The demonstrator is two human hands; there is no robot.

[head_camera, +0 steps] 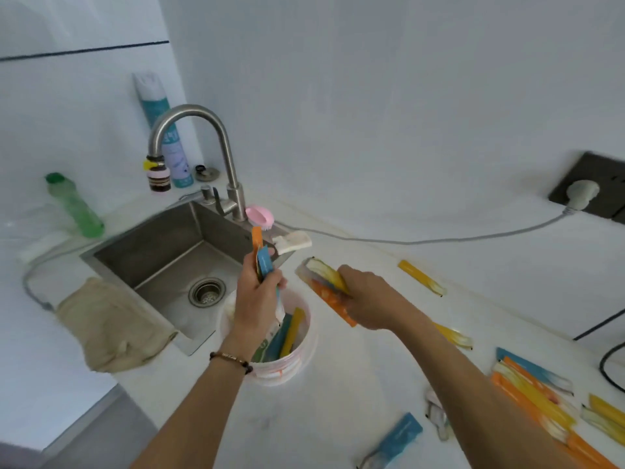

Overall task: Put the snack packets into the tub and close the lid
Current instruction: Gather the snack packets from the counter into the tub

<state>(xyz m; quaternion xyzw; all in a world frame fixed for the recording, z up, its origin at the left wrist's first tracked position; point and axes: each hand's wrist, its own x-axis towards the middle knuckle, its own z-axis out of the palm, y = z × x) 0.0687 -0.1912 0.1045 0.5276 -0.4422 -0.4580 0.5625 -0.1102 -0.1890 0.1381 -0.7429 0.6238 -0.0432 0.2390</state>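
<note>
A white tub (291, 367) stands on the counter beside the sink, with several stick packets (287, 336) upright inside. My left hand (253, 296) is above the tub, closed on a few blue and orange packets (262, 258) held upright. To the right of the tub my right hand (368, 299) grips yellow and orange packets (324, 282) just above the counter. Several loose packets lie on the counter: a yellow one (421, 277), another yellow one (453, 336), a blue one (399, 434) and a pile (541, 401) at the right. No lid can be made out.
A steel sink (162, 262) with a tall faucet (203, 130) lies left of the tub. A beige cloth (108, 326), a green bottle (76, 206), a spray can (162, 130), a pink brush (260, 216) and a sponge (292, 240) surround it. A grey cable (439, 238) runs to a wall socket (588, 187).
</note>
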